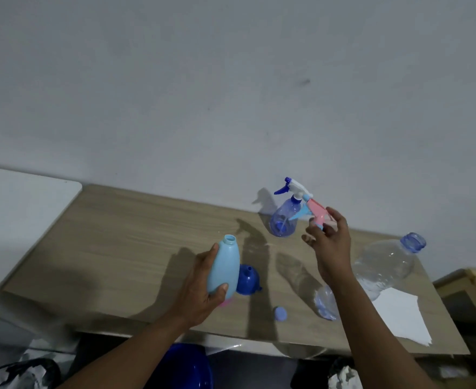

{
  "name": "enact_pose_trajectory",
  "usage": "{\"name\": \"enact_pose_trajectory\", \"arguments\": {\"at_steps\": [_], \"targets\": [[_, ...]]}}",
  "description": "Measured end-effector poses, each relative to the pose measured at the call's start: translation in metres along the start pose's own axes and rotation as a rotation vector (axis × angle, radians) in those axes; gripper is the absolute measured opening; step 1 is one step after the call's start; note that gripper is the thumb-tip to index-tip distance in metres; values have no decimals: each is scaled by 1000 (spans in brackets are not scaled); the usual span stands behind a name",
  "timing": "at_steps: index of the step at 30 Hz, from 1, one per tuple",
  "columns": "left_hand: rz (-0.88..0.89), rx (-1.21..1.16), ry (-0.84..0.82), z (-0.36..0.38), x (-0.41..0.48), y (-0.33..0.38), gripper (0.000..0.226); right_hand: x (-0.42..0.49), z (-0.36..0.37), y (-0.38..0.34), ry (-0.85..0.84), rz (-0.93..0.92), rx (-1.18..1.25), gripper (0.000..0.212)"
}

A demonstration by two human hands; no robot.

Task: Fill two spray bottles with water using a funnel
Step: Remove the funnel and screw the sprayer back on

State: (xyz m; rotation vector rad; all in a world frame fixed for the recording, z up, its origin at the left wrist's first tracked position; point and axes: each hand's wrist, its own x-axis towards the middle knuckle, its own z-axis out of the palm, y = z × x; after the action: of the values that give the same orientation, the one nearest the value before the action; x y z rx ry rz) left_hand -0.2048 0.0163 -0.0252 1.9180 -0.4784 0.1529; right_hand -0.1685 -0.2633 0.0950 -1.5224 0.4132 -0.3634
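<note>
Left hand (203, 287) grips uncapped light-blue spray bottle (223, 265) at desk (119, 234) front-centre. Right hand (332, 242) pinches pink trigger head (316, 211), lifted. Blue funnel (247, 279) lies beside bottle. Risk: right forearm close to uncapped water bottle (385, 262) near right edge; knock likely spills.

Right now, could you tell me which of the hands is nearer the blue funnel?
Left. The left hand grips the pale bottle beside the funnel; the right hand is farther right, pinching the spray head.

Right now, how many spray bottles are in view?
2. The light blue bottle, head off, in the left hand; the clear blue bottle, head on, standing on the table beyond the right hand.
</note>
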Motion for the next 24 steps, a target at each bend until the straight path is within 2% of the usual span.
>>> {"name": "enact_pose_trajectory", "arguments": {"at_steps": [6, 12, 16, 21, 24], "targets": [[105, 15, -10, 0, 4, 38, 79, -37, 26, -93, -93, -237, 203, 44], [187, 9, -10, 1, 6, 72, 80, -75, 46, -142, -188, -364, 273, 43], [232, 16, 4, -3, 9, 89, 83, -90, 50, -145, -263, -387, 200, 42], [265, 11, 41, -9, 14, 106, 80, -103, 43, -131, -423, -415, 22, 51], [291, 4, 48, -12, 16, 116, 79, -103, 40, -127, -493, -436, -104, 49]]}}
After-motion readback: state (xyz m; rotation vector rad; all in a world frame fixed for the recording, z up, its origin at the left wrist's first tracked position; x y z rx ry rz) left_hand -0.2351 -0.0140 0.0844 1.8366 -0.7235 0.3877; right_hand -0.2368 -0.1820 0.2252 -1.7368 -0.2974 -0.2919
